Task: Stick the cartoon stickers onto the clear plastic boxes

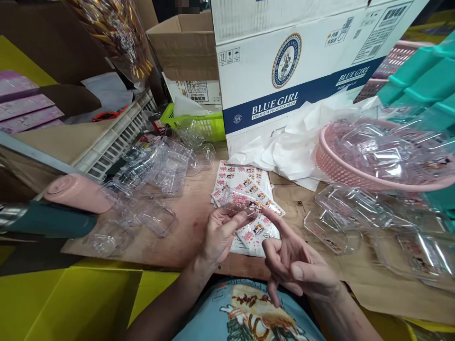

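Observation:
My left hand (222, 234) pinches a small clear plastic case (236, 201) between thumb and fingers, held over the sticker sheets. A pink and cat print shows on or through the clear plastic; which of the two I cannot tell. My right hand (298, 265) has its index finger stretched to the right end of the case, by the cat picture, with its other fingers loosely bent and nothing gripped. Under both hands lie several white sticker sheets (229, 173) printed with pink lettering and cats.
Clear plastic cases lie piled at left (159, 166) and spread at right (355, 208). A pink basket (355, 175) holds more. Behind stand a white beer carton (256, 61), crumpled white paper (284, 142) and a lime green basket (213, 125). A pink bottle (78, 193) and a dark green bottle (53, 219) lie left.

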The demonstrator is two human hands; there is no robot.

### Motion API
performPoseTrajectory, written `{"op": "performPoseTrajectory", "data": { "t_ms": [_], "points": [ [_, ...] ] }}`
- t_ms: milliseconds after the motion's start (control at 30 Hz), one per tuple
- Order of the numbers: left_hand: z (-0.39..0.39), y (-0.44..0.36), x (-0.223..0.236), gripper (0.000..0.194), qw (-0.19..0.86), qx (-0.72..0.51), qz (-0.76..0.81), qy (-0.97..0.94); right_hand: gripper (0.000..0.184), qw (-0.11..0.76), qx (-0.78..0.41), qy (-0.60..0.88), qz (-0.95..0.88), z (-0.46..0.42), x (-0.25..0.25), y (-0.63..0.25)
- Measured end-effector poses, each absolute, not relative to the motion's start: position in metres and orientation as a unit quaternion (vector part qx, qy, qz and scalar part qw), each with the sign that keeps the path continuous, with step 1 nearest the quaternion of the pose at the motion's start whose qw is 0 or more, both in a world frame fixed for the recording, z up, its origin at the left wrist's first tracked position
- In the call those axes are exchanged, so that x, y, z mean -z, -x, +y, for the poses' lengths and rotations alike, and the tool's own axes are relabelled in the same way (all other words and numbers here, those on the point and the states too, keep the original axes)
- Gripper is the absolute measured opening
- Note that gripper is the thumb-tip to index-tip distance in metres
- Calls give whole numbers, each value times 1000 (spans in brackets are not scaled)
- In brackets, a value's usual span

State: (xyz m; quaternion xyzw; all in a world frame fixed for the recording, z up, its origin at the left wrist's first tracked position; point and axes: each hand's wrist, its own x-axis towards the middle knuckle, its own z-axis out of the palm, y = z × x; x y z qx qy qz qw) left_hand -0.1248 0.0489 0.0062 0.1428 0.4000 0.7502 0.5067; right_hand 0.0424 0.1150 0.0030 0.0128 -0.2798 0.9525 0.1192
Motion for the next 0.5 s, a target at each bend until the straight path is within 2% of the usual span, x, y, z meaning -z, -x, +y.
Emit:
{"op": "performPoseTrajectory", "data": {
  "t_ms": [500],
  "points": [
    [49, 125, 0, 16, 502, -751, 407, -133, 90, 124, -960, 17, -252, 106, 11, -40]
  ]
}}
